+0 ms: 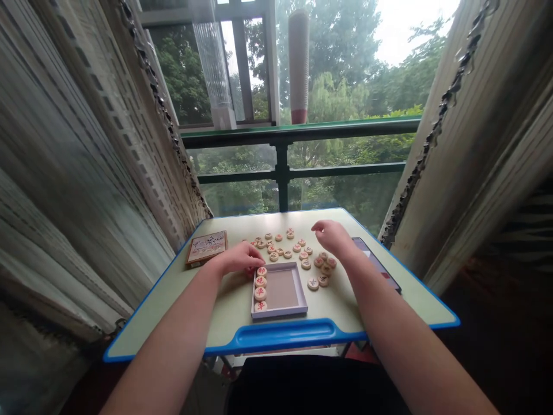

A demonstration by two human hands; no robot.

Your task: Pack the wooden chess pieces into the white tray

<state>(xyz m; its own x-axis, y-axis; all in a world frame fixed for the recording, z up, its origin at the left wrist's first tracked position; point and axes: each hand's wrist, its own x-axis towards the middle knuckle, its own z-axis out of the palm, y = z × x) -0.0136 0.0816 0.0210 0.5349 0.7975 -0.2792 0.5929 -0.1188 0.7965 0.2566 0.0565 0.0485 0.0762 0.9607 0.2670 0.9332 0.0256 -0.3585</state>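
A shallow white box tray [298, 282] lies near the front of a small blue-edged table [389, 300]. Several round wooden chess pieces [260, 288] stand in a column along the tray's left wall. My left hand [239, 257] rests at the tray's top left corner, fingers curled over the topmost piece there. Loose chess pieces [298, 249] are scattered behind and right of the tray. My right hand [332, 235] hovers over those loose pieces, fingers bent downward, and whether it holds one I cannot tell.
A box lid [207, 246] with printed characters lies at the table's back left. A phone [380, 266] lies near the right edge. Curtains hang on both sides, and a green railing and window stand behind the table.
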